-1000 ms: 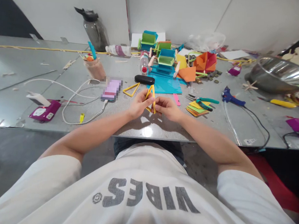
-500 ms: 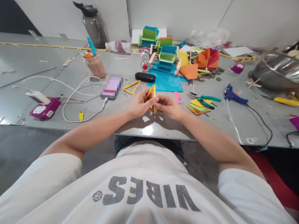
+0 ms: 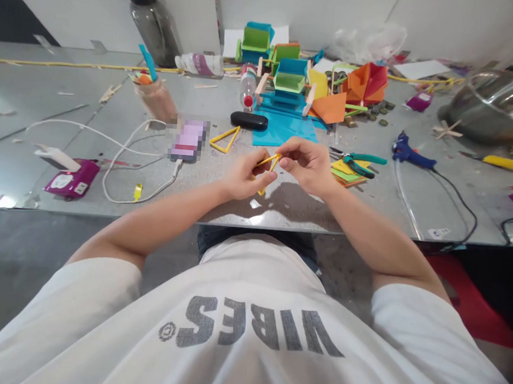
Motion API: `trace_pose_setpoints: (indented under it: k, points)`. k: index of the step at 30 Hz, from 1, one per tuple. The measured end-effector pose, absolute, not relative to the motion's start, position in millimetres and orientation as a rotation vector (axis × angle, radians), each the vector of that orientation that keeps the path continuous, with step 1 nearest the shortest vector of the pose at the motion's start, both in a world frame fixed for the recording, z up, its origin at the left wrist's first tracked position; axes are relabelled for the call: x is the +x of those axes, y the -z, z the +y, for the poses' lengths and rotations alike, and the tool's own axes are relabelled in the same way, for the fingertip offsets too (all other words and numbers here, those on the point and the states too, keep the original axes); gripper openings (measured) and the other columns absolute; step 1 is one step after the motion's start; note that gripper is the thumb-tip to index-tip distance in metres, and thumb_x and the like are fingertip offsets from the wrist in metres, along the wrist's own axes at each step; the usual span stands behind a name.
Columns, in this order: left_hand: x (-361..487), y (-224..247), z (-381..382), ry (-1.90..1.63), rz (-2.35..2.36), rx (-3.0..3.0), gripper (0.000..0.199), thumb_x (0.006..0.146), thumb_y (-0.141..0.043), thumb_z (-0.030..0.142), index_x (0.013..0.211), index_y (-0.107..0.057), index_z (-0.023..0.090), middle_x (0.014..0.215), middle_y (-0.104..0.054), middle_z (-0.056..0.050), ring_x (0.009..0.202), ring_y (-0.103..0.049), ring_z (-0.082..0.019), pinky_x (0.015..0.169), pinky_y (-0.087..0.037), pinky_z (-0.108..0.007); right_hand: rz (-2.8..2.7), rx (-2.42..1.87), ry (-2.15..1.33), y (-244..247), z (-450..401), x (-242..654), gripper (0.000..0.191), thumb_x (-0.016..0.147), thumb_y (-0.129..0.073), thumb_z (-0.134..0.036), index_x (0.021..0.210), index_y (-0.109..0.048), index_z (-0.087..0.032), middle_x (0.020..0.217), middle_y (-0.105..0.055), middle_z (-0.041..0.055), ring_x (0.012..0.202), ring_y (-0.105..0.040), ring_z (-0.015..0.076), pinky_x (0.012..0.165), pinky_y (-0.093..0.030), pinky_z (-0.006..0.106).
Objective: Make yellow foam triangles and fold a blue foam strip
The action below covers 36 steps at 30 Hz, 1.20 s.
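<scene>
A small yellow triangle frame (image 3: 268, 159), seemingly made of thin sticks, is held up between my hands just above the table. My left hand (image 3: 249, 175) grips its left side, fingers curled and thumb pressed along it. At the upper right corner, the fingertips of my right hand (image 3: 306, 165) pinch the frame; what else they may hold is too small to see. A second yellow triangle frame (image 3: 224, 134) lies flat on the table beyond my left hand. Green-handled pliers (image 3: 359, 160) rest on a stack of coloured paper (image 3: 349, 174) just right of my right hand.
A black case (image 3: 248, 120) and blue sheet (image 3: 283, 132) lie ahead, before colourful paper-and-stick models (image 3: 290, 82). Left are a phone (image 3: 189, 140) with its white cable, and a stick cup (image 3: 157, 98). Right are a blue glue gun (image 3: 413, 154) and a metal bowl (image 3: 493, 116).
My right hand has risen and shifted to the frame's upper corner. The triangle frame has tilted to the right, and my right hand now hides the pink piece on the table.
</scene>
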State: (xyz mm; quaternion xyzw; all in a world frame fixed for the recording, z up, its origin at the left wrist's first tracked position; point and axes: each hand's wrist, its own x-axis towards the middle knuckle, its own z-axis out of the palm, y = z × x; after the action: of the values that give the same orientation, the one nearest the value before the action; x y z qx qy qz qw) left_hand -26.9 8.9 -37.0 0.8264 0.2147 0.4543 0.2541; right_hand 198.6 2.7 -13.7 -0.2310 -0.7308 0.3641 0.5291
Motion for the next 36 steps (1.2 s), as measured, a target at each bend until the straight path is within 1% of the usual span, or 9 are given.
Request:
trace_pose_setpoints:
  k: [4, 8, 13, 17, 25, 30, 36]
  points:
    - [-27.5, 37.2, 8.7, -1.222, 0.564, 2.294, 0.045, 0.107, -0.067, 0.062, 0.09, -0.048, 0.025, 0.07, -0.049, 0.006, 0.058, -0.042, -0.011, 0.057, -0.031, -0.031, -1.838, -0.528, -0.771, 10.3, 2.4, 200.2, 0.041, 0.095, -0.091, -0.064, 0.106, -0.081, -0.026, 0.092, -0.07, 0.0008, 0.076, -0.06, 0.0137, 0.067, -0.051, 0.029]
    - [-27.3, 35.4, 6.3, -1.188, 0.569, 2.301, 0.043, 0.106, -0.067, 0.06, 0.09, -0.047, 0.025, 0.071, -0.05, 0.006, 0.059, -0.043, -0.012, 0.058, -0.032, -0.031, -1.905, -0.496, -0.694, 6.9, 1.7, 200.9, 0.038, 0.1, -0.087, -0.062, 0.102, -0.079, -0.025, 0.093, -0.068, 0.0015, 0.074, -0.057, 0.0132, 0.066, -0.048, 0.029]
    - [-25.9, 32.8, 2.2, -1.172, 0.564, 2.287, 0.043, 0.107, -0.067, 0.058, 0.088, -0.044, 0.026, 0.069, -0.046, 0.006, 0.057, -0.04, -0.012, 0.056, -0.031, -0.031, -1.922, -0.585, -0.681, 2.8, -4.5, 198.3, 0.045, 0.102, -0.079, -0.071, 0.098, -0.075, -0.026, 0.092, -0.064, 0.0037, 0.079, -0.056, 0.0178, 0.069, -0.049, 0.034]
    - [-25.0, 30.7, 0.0, -1.147, 0.592, 2.264, 0.047, 0.107, -0.067, 0.061, 0.086, -0.044, 0.026, 0.067, -0.044, 0.007, 0.056, -0.039, -0.012, 0.055, -0.03, -0.031, -1.919, -0.611, -0.687, 1.9, -7.3, 195.9, 0.048, 0.102, -0.076, -0.075, 0.097, -0.072, -0.027, 0.092, -0.062, 0.004, 0.08, -0.055, 0.0193, 0.07, -0.048, 0.036]
    - [-23.5, 28.9, -0.6, -1.081, 0.609, 2.205, 0.053, 0.107, -0.064, 0.072, 0.087, -0.048, 0.025, 0.068, -0.045, 0.006, 0.058, -0.038, -0.012, 0.058, -0.032, -0.031, -1.913, -0.598, -0.633, 5.2, -2.6, 195.5, 0.046, 0.104, -0.074, -0.071, 0.092, -0.069, -0.027, 0.089, -0.062, 0.0038, 0.08, -0.053, 0.0197, 0.07, -0.046, 0.037]
    - [-23.3, 29.5, 0.1, -1.065, 0.596, 2.192, 0.054, 0.108, -0.062, 0.073, 0.087, -0.049, 0.025, 0.068, -0.044, 0.006, 0.058, -0.036, -0.011, 0.058, -0.032, -0.03, -1.904, -0.558, -0.591, 6.4, -0.1, 195.7, 0.043, 0.106, -0.074, -0.065, 0.089, -0.07, -0.026, 0.086, -0.063, 0.0036, 0.079, -0.055, 0.0194, 0.07, -0.045, 0.037]
    - [-22.2, 28.8, 0.8, -1.055, 0.587, 2.133, 0.057, 0.105, -0.067, 0.075, 0.086, -0.051, 0.024, 0.068, -0.043, 0.006, 0.059, -0.037, -0.011, 0.057, -0.032, -0.029, -1.894, -0.611, -0.611, 6.2, 0.0, 197.9, 0.044, 0.104, -0.076, -0.068, 0.088, -0.071, -0.027, 0.087, -0.065, 0.0041, 0.079, -0.055, 0.0201, 0.07, -0.046, 0.038]
